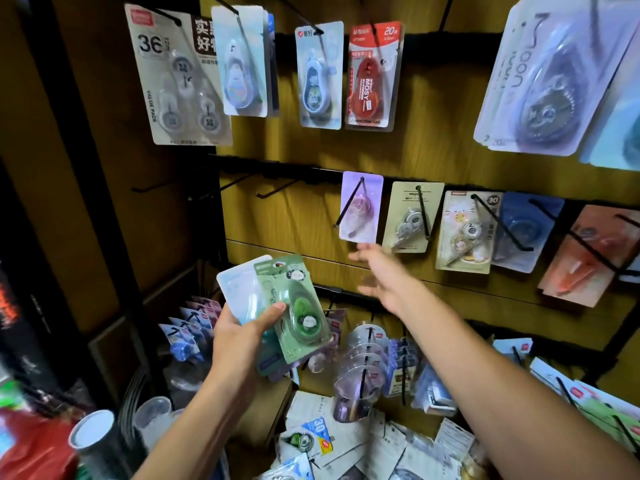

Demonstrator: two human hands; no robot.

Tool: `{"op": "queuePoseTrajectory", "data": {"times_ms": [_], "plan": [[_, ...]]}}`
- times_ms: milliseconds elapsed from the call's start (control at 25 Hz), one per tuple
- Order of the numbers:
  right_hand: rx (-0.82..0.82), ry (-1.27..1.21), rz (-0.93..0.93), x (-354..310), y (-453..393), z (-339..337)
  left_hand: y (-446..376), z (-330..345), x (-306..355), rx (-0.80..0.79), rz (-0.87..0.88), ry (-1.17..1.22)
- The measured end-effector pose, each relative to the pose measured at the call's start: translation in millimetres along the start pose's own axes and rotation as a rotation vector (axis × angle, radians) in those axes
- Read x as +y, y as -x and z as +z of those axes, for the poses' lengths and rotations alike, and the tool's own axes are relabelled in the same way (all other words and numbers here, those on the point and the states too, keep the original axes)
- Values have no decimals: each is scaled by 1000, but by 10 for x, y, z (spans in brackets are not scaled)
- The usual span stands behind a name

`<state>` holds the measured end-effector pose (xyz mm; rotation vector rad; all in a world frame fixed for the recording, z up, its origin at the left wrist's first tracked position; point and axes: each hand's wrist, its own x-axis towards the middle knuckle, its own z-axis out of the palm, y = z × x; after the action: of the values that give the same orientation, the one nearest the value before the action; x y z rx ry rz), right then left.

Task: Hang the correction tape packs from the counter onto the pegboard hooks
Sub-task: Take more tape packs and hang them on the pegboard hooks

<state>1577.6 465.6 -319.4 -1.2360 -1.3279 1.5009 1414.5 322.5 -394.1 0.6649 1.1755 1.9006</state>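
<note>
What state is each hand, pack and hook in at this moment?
Left hand: grips a fanned stack of packs.
Green correction tape pack: topmost in that stack, tilted.
Right hand: open, holding nothing, below the hanging packs.
Lilac correction tape pack: hanging on its hook.
Two black metal hooks: bare.

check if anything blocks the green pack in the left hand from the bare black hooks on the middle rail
Nothing visible does. The green carded correction tape pack sits in the left hand, and the two bare black metal hooks up and left have open space before them. The open right hand is off right.
</note>
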Motion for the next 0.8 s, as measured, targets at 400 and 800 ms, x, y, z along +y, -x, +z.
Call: {"op": "queuePoseTrajectory", "data": {"times_ms": [400, 800], "plan": [[-223, -15, -14, 564, 1045, -272, 595, 237, 84, -146, -310, 204], [-130, -470, -49, 548, 1322, -750, 874, 457, 67, -41, -92, -17]]}}
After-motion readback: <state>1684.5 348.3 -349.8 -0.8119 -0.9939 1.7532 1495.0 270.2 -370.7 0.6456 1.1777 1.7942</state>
